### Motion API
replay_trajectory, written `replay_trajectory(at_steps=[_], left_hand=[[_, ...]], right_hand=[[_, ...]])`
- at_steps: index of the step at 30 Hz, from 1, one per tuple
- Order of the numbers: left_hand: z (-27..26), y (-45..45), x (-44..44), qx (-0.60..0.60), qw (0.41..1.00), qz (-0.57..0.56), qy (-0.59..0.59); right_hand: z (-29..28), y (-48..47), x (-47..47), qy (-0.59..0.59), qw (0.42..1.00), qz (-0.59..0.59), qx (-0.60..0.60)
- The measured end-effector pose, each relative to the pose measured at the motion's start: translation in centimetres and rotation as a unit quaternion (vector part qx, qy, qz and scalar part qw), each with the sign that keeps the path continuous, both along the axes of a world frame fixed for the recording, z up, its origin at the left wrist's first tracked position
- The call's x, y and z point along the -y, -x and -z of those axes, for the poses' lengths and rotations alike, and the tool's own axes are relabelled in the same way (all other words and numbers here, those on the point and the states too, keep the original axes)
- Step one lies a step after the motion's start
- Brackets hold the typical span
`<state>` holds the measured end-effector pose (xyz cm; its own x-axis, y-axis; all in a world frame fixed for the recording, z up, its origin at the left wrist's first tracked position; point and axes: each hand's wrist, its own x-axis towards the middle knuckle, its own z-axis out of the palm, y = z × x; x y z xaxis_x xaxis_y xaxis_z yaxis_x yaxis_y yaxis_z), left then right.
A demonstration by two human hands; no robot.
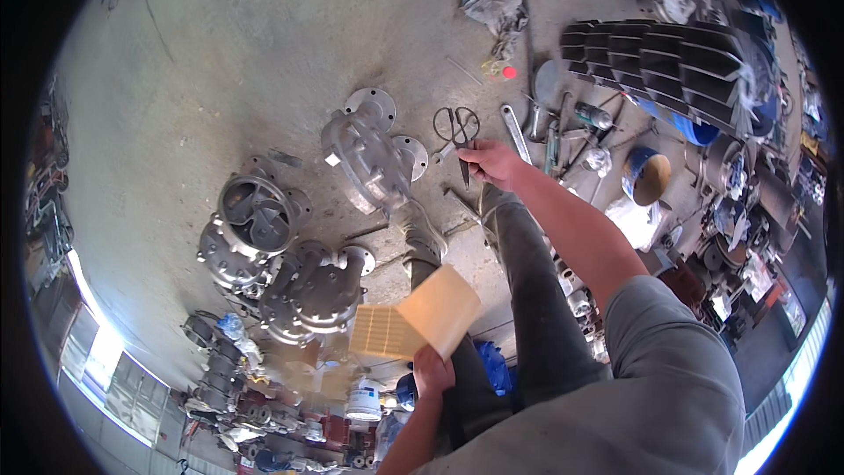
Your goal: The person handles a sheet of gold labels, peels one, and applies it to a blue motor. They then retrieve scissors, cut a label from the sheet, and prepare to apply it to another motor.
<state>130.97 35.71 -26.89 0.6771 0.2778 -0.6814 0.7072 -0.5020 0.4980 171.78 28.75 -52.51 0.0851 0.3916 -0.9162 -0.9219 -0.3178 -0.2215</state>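
My right hand (491,162) grips a pair of dark metal scissors (455,125) near the pivot. Their looped handles point away from me, and the blades show below my fingers. My left hand (433,369), lower in the view, holds a tan sheet (440,309) that looks like gasket paper. The sheet is bent or folded, and one part (386,333) bears a printed pattern of lines. Just beyond my feet, a cast metal pump casing (369,158) with round flanges lies on the concrete floor. An open-end wrench (443,153) lies partly behind the scissors.
More pump casings (323,297) stand at left, one with an open impeller housing (256,214). A long wrench (514,128), an angle grinder (593,115) and other tools lie at right. Beyond them is a large black finned part (653,66). A white bucket (363,401) stands lower left.
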Motion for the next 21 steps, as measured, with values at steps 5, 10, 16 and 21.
replay_trajectory(at_steps=[5, 10, 16, 21], left_hand=[[-3.5, -6.3, -4.7, -0.131, 0.989, -0.018, -0.058], [-12.2, -17.3, -12.0, -0.005, 0.995, -0.056, -0.083], [-24.3, -25.8, -15.4, 0.191, 0.965, -0.150, 0.098], [-31.2, -25.1, -16.2, 0.243, 0.873, -0.163, 0.390]], right_hand=[[-23.4, -3.1, 1.3, -0.119, 0.982, 0.143, 0.032], [-43.0, -6.2, 4.5, -0.161, 0.949, 0.214, 0.164], [-60.4, -0.2, 8.6, -0.199, 0.856, 0.314, 0.361], [-66.7, 12.1, 10.3, -0.240, 0.793, 0.342, 0.443]])
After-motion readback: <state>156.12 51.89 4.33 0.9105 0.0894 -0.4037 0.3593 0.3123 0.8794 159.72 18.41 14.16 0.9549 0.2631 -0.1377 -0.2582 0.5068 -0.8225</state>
